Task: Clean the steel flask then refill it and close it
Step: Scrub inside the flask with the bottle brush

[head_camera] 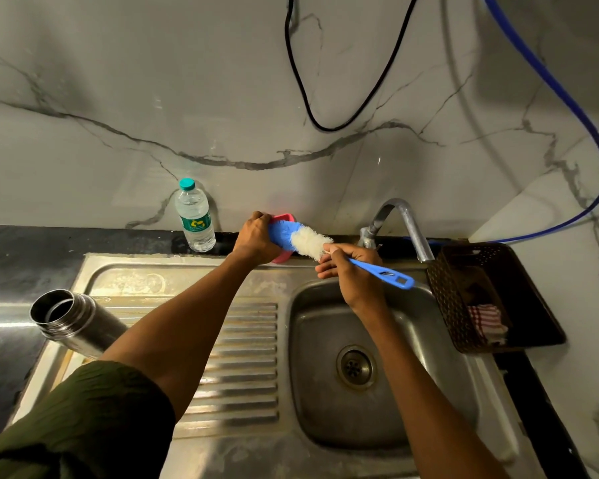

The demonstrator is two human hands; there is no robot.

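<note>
Marble-walled counter (0,243): the steel flask (73,323) stands uncapped at lower left, apparently unscrubbed. Left hand (255,238) grips a pink dish (284,219); right hand (351,267) grips the bottle brush (312,242), so refilling and closing remain.

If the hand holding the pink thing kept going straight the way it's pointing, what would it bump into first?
Probably the marble wall. The left hand reaches away from the person, gripping the pink dish right at the wall's foot. How big the gap is can't be judged.
</note>
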